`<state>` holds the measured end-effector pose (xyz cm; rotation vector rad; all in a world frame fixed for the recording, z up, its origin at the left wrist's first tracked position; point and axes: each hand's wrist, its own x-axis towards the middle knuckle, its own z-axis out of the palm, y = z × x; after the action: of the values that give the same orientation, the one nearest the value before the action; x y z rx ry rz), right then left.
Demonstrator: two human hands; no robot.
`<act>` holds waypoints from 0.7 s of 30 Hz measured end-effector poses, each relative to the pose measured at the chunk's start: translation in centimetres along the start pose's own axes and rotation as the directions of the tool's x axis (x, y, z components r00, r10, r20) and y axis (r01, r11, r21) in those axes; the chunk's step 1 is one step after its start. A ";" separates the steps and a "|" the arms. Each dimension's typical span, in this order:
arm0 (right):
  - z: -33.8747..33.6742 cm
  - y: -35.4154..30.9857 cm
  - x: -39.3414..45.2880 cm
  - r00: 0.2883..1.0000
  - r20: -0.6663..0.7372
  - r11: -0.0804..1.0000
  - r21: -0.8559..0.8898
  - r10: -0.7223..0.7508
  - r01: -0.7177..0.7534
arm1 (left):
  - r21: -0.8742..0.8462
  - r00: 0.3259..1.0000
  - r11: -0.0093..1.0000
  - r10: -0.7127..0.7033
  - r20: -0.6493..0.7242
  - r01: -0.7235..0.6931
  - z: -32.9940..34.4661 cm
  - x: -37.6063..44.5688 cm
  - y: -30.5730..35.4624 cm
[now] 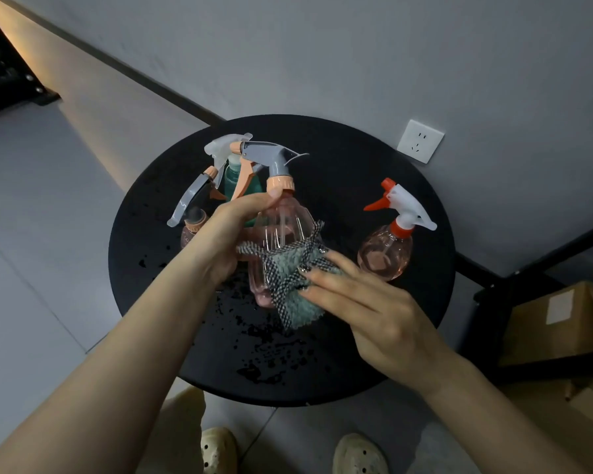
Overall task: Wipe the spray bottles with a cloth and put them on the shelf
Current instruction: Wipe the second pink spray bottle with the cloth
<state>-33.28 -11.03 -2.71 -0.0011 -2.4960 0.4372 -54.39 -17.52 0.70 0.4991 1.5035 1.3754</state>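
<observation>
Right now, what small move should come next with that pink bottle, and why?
Probably slide the cloth further around the pink bottle: the right hand presses it on one side only, the left hand grips the neck, and the table shows droplets.

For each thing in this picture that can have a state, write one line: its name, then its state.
Held pink bottle: lifted, gripped near the neck, being wiped.
Cloth: pressed against the held bottle.
Left hand: grips the bottle.
Right hand: fingers straight, pressing the cloth.
Red-trigger bottle: upright on the table, untouched.
Green bottle: upright.
Round table: wet, water droplets.
</observation>
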 end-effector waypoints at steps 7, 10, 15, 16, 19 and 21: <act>0.2 0.3 1.7 0.992 -0.032 0.992 0.004 0.124 -0.124 | 0.029 0.998 1.000 0.000 0.064 -0.002 0.9 -0.5 -0.3; 0.1 0.8 3.0 0.967 -0.038 0.965 0.080 0.251 -0.248 | 0.066 0.998 0.998 0.014 0.054 -0.017 1.6 -0.5 -0.5; 0.0 1.3 3.4 0.961 -0.007 0.956 0.105 0.275 -0.273 | 0.057 0.999 0.998 0.019 0.027 -0.021 1.6 -0.2 -0.8; 0.0 1.4 3.1 0.973 0.000 0.970 0.078 0.230 -0.230 | 0.053 0.999 0.998 0.025 0.032 -0.026 1.4 -0.2 -0.7; -0.1 1.2 1.8 0.996 0.053 0.997 -0.039 0.066 -0.064 | 0.066 0.996 0.997 0.036 0.079 -0.041 0.9 -0.4 -0.4; -0.3 1.0 1.1 0.995 0.094 0.992 -0.115 -0.034 0.045 | 0.089 0.994 0.995 0.041 0.102 -0.050 0.7 -0.4 -0.4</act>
<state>-34.12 -9.92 -2.19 0.0219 -2.6038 0.2791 -53.49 -17.59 0.60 0.6541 1.4856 1.3017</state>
